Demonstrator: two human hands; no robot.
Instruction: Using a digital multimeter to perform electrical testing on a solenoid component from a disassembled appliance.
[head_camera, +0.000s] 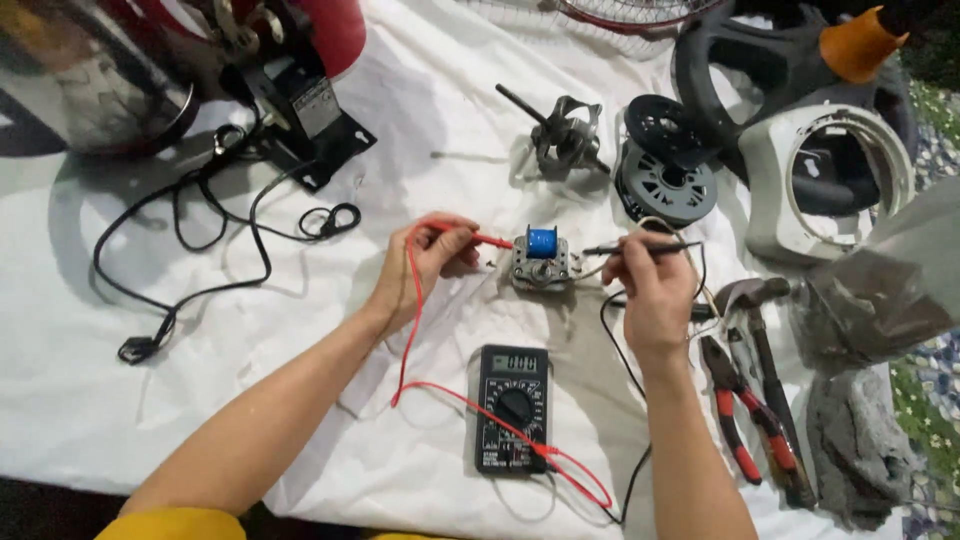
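Stator core (541, 262) of a small motor, grey laminated metal with a blue-wound coil (541, 241) on top, sits at the middle of the white cloth (430, 120), between the two hands. Left hand (425, 268) lies just left of it, fingers pressed together around the red test probe (478, 237), whose tip reaches the stator's left edge. Right hand (652, 282) is just right of it, pinching the black test probe (640, 247), which points left toward the stator's right side; whether the tip touches metal I cannot tell.

Red lead (412, 330) drops from the left hand and runs near and right to the black digital multimeter (512, 408), which lies flat on the near side of the stator with its screen lit. Black lead (620, 350) trails from the right hand toward the near edge.

Right of the right hand lie red-handled pliers (745, 415), a hammer (765, 335) and a grey rag (860, 450). Farther off are a rotor with its shaft (562, 135), a dark round motor cover (665, 180) and a white fan housing (830, 180). At far left stand a black-based machine part (305, 105) and a coiled black power cord (200, 240).
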